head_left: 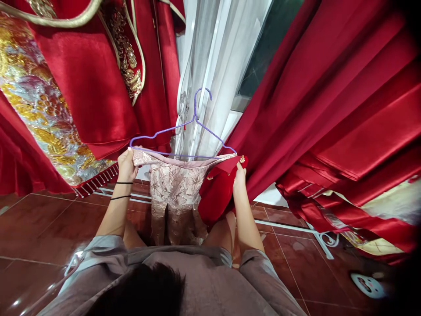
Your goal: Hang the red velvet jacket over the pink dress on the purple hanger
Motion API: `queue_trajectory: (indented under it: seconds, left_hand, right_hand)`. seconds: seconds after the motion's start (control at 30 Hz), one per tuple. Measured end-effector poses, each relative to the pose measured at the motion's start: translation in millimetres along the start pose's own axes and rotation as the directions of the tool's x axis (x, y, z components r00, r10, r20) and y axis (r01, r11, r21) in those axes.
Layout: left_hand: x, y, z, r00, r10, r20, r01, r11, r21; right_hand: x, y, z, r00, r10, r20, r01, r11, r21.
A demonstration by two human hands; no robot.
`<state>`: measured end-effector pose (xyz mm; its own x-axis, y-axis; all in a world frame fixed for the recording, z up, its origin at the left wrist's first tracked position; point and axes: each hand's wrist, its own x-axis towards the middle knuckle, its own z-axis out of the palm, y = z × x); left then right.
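A pale pink dress (pixel 179 180) with a leafy brocade bodice hangs from a purple hanger (pixel 184 125) in front of me. A red velvet piece (pixel 217 193) with small gold ornaments covers its right side. My left hand (pixel 127 164) is closed on the dress's left shoulder, at the hanger's left end. At the other end, my right hand (pixel 240 175) pinches the red velvet edge beside a gold flower-like ornament (pixel 242 159). The hanger's hook points up and appears to hang on nothing. The lower skirt is partly hidden by my body.
Red garments with gold trim (pixel 88 83) hang at left, one ending in a beaded fringe. More red satin clothes (pixel 355 127) hang at right. White sheer curtains (pixel 226 57) are behind. A white metal rack base (pixel 325 245) stands on the tiled floor (pixel 289 267), near a white slipper-like object (pixel 366 285).
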<state>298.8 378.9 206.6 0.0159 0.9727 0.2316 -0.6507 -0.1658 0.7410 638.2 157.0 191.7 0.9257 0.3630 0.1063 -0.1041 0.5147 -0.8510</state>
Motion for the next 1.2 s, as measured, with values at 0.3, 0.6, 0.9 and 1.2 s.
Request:
queue_trajectory:
  seconds: [0.3, 0.6, 0.9, 1.2]
  left_hand:
    - [4.1, 36.0, 32.8, 0.998, 0.052, 0.039, -0.051, 0.999, -0.02]
    - [46.6, 40.4, 44.8, 0.988, 0.096, -0.12, -0.062, 0.964, 0.257]
    - [41.3, 44.5, 43.0, 0.992, 0.111, -0.052, -0.1, 0.979, 0.178]
    - [-31.7, 68.0, 53.5, 0.944, 0.276, -0.183, -0.264, 0.961, 0.087]
  right_hand:
    - [-25.3, -27.8, 21.4, 0.94, -0.113, 0.322, 0.191, 0.956, -0.221]
    - [-30.3, -42.8, 8.3, 0.819, 0.073, 0.57, 0.162, 0.922, -0.351]
    - [-36.6, -49.6, 16.2, 0.922, -0.076, 0.379, 0.237, 0.886, -0.398]
    - [5.4, -112.6, 68.7, 0.886, -0.376, 0.27, 0.453, 0.824, -0.34]
